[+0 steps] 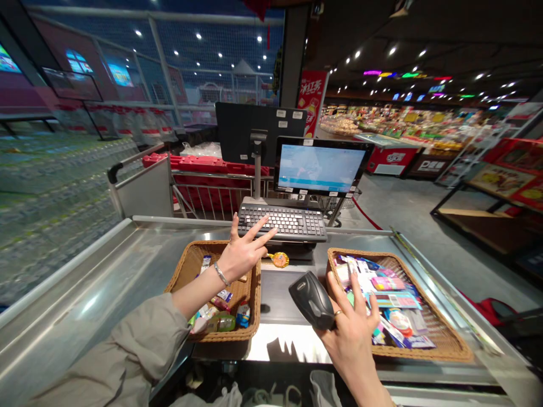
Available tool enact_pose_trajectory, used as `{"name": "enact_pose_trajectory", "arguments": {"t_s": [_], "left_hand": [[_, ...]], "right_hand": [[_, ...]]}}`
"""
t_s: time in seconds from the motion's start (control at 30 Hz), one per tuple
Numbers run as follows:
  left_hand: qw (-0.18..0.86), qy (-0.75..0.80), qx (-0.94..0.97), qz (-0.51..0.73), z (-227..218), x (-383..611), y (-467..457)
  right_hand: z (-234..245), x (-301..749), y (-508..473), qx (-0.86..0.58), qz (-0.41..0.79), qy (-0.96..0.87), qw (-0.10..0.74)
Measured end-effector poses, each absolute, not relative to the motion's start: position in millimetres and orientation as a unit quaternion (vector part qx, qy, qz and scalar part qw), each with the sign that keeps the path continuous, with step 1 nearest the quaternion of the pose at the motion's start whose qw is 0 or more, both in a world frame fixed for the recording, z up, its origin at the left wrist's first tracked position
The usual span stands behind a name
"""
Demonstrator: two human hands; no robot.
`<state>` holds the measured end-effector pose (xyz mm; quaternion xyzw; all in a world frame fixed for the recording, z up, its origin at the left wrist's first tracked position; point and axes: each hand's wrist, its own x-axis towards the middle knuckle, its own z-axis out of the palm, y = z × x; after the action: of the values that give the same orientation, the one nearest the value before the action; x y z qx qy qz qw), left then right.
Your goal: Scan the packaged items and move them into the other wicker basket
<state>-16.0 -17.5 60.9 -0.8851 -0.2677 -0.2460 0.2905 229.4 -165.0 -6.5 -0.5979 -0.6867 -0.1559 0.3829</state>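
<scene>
the right hand (352,345) is splaying its fingers wide against a black handheld barcode scanner (311,299), whose long axis is slanting up-left from the palm, grip unclear, while the open left hand (240,259) is hovering over a wicker basket (257,294) near the keyboard (282,221)

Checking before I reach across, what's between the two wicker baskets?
The head view shows a small orange packet and black barcode scanner between the left basket and right basket.

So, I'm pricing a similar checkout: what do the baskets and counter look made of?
The left basket and right basket look like woven wicker or rattan, with interlaced strands; plastic imitation possible. The checkout counter looks like stainless steel, given its grey metallic sheen.
</scene>
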Motion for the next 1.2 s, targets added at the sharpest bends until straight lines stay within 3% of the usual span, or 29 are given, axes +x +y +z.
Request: {"name": "enact_pose_trajectory", "arguments": {"t_s": [0.4, 1.2], "left_hand": [[0.270, -0.223, -0.899, -0.264, 58.3, 24.2, -9.6], [0.228, -0.141, -0.922, -0.278, 33.5, 126.2, 6.3]], "right_hand": [[-12.6, 250.9, -179.3, -0.638, -0.156, -0.644, 0.393], [-26.0, 305.5, -209.0, -0.723, -0.237, -0.567, 0.316]]}}
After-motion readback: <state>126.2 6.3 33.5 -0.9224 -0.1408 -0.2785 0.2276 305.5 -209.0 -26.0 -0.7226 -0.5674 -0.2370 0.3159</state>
